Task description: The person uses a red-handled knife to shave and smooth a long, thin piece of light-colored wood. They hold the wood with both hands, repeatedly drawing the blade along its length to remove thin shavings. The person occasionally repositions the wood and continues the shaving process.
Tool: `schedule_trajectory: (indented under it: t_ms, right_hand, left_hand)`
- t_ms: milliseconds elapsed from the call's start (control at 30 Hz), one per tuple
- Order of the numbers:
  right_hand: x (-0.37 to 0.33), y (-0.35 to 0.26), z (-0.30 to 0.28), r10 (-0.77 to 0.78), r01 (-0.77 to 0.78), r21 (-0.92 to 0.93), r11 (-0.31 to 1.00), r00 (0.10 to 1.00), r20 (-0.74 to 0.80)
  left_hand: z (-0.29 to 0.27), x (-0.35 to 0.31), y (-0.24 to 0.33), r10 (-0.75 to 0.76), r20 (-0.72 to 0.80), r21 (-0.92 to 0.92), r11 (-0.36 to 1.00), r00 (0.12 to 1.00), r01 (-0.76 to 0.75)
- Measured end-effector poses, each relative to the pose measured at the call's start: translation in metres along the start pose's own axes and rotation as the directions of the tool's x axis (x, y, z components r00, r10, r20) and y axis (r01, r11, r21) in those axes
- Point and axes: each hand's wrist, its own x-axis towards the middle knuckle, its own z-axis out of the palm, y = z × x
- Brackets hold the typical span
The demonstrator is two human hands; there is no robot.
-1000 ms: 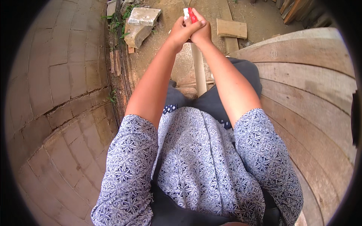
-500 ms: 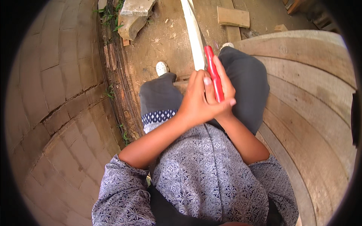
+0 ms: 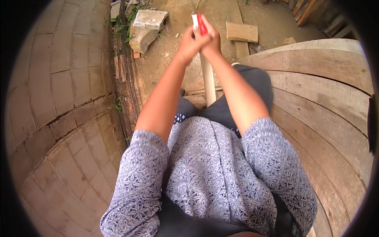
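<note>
Both hands are together at the top of the view, arms stretched out over my legs. My right hand [image 3: 211,41] is closed on the red handle of a knife [image 3: 202,24], its thin blade pointing away from me and hard to make out. Pressed against it, my left hand [image 3: 188,46] has its fingers curled around a pale strip of wood or bamboo [image 3: 207,79]. The strip's light end shows beside the red handle, and its length runs back beneath my hands to between my legs. Fingers partly hide where strip and blade meet.
A wall of greyish blocks [image 3: 59,91] rises on the left, with thin rods [image 3: 126,79] along its foot. Stone chunks [image 3: 148,25] lie at the upper left, a wooden block [image 3: 242,31] at the upper right. Curved-looking planks [image 3: 316,83] stand on my right.
Both hands have moved forward, away from my body, with the knife. The strip, which stretched ahead of my hands, now extends mostly back toward my lap. My arms have straightened.
</note>
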Motion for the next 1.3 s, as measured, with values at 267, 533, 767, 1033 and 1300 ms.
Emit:
schedule_trajectory:
  t_ms: [267, 533, 767, 1033, 1300]
  right_hand:
    - [-0.201, -0.078, -0.088, 0.034, -0.036, 0.018, 0.999, 0.993, 0.111]
    - [-0.152, -0.054, -0.059, -0.021, 0.019, 0.042, 0.999, 0.999, 0.049]
    - [0.028, 0.029, 0.019, 0.101, -0.101, 0.008, 0.995, 0.995, -0.009]
    - [-0.068, -0.011, -0.016, -0.142, 0.142, -0.001, 0.990, 0.990, 0.002]
    - [-0.224, -0.088, -0.105, 0.107, -0.116, 0.073, 0.991, 0.987, 0.117]
  left_hand:
    - [0.058, -0.217, 0.030, 0.054, 0.054, 0.479, 0.875, 0.997, -0.073]
    - [0.044, -0.165, 0.016, 0.037, 0.006, 0.435, 0.900, 0.999, -0.036]
    - [0.005, 0.017, 0.027, -0.087, -0.074, 0.107, 0.990, 0.994, 0.094]
    - [0.007, -0.065, -0.003, 0.027, 0.005, 0.181, 0.983, 1.000, -0.027]
    - [0.076, -0.236, 0.039, 0.129, 0.110, 0.471, 0.866, 0.985, -0.166]
